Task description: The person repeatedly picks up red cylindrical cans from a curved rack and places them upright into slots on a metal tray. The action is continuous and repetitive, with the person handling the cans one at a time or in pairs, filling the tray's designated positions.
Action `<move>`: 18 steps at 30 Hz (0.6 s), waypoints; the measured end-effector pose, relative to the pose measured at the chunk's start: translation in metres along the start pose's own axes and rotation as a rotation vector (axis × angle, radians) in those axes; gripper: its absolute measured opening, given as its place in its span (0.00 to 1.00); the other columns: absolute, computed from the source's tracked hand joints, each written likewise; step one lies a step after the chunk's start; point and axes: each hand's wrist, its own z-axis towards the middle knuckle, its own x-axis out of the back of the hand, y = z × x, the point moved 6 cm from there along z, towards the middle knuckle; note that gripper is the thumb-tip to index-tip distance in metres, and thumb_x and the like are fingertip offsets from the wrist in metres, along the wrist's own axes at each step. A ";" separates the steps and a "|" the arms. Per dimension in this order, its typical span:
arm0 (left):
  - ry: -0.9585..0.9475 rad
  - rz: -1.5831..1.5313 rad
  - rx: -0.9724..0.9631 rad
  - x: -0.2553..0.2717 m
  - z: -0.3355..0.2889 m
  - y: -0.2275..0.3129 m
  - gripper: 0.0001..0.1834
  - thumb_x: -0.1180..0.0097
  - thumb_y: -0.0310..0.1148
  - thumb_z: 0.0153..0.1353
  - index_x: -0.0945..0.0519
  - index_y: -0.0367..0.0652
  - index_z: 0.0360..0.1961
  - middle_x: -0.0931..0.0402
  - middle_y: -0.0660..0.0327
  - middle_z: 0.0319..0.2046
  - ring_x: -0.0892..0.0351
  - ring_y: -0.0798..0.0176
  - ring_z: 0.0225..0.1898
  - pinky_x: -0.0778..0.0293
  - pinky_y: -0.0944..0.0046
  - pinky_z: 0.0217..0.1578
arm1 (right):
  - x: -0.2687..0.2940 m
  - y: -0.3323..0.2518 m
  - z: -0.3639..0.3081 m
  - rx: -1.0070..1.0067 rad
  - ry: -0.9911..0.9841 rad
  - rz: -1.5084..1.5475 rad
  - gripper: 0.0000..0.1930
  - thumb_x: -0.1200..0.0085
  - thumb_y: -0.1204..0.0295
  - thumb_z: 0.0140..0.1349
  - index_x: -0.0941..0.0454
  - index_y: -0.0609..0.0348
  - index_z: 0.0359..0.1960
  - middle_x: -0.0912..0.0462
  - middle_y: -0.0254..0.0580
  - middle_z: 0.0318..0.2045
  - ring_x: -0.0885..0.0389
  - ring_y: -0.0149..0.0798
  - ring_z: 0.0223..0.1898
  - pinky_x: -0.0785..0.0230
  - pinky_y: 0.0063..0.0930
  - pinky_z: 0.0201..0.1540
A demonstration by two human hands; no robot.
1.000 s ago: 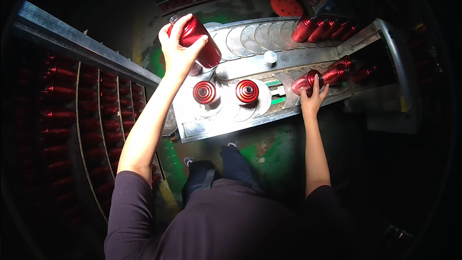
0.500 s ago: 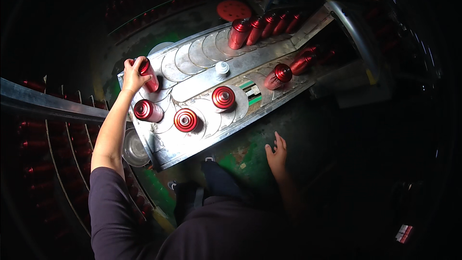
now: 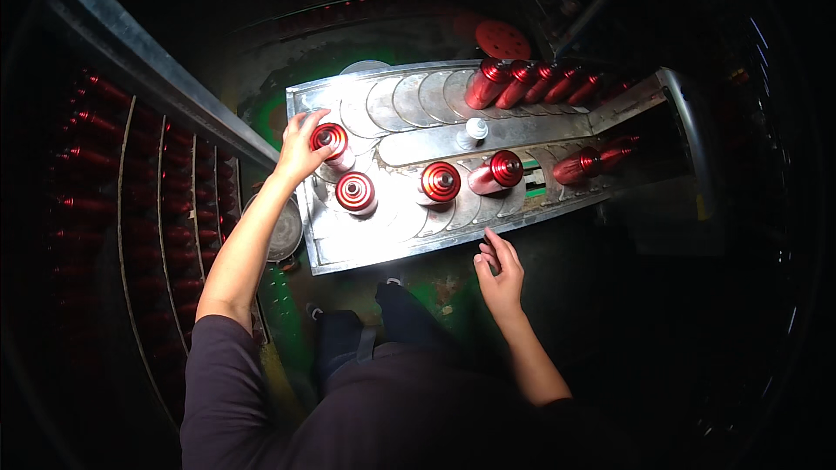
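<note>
My left hand (image 3: pixel 303 150) is at a glossy red bottle (image 3: pixel 331 141) with a stepped, ringed top, standing at the left end of a metal slat conveyor (image 3: pixel 344 248). Its thumb lies against the bottle's near side, while the other fingers stretch apart past the far side; the whole top shows between them. Just nearer stands a second red bottle (image 3: pixel 355 193). Further right along the near lane are a third red bottle (image 3: pixel 440 183) and a fourth (image 3: pixel 498 171). Below the conveyor's near edge, my right hand (image 3: pixel 500 278) hangs empty, fingers loosely bent and thumb apart.
A white knob-like piece (image 3: pixel 475 129) stands on the conveyor's middle plate (image 3: pixel 418 148). Red bottles (image 3: pixel 489 85) line the far lane. Racks of red bottles (image 3: pixel 96 157) rise at left beside a metal beam (image 3: pixel 157 61). A red perforated disc (image 3: pixel 502 38) lies beyond.
The view has shifted and turned. The bottle at my left hand, leaning before, now stands upright, and the fingers have spread. Near-lane bottles have moved rightward along the conveyor.
</note>
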 end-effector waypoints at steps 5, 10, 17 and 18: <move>0.204 -0.387 0.054 0.124 -0.132 0.060 0.32 0.34 0.31 0.57 0.27 0.46 0.65 0.29 0.51 0.61 0.27 0.53 0.62 0.27 0.57 0.60 | -0.078 -0.131 -0.008 0.214 -0.184 0.124 0.21 0.48 0.85 0.64 0.25 0.69 0.60 0.22 0.44 0.52 0.18 0.35 0.50 0.24 0.28 0.55; 0.246 -0.345 0.214 0.280 -0.274 0.072 0.29 0.35 0.33 0.62 0.26 0.46 0.64 0.31 0.54 0.62 0.28 0.54 0.63 0.24 0.53 0.60 | -0.181 -0.236 -0.064 0.471 -0.399 0.172 0.24 0.43 0.82 0.62 0.26 0.70 0.61 0.21 0.49 0.55 0.21 0.42 0.55 0.31 0.34 0.62; 0.807 0.103 0.424 0.510 -0.473 -0.086 0.33 0.34 0.30 0.58 0.28 0.45 0.66 0.32 0.48 0.63 0.29 0.49 0.64 0.27 0.51 0.62 | -0.438 -0.399 -0.168 1.025 -0.799 0.269 0.33 0.39 0.81 0.55 0.30 0.61 0.66 0.29 0.58 0.61 0.24 0.54 0.59 0.31 0.41 0.62; 0.838 0.243 0.403 0.536 -0.486 -0.112 0.35 0.33 0.31 0.57 0.29 0.47 0.66 0.35 0.45 0.64 0.31 0.45 0.65 0.28 0.50 0.61 | -0.476 -0.420 -0.182 1.087 -0.785 0.228 0.35 0.39 0.81 0.54 0.31 0.56 0.68 0.33 0.60 0.63 0.25 0.56 0.60 0.31 0.42 0.62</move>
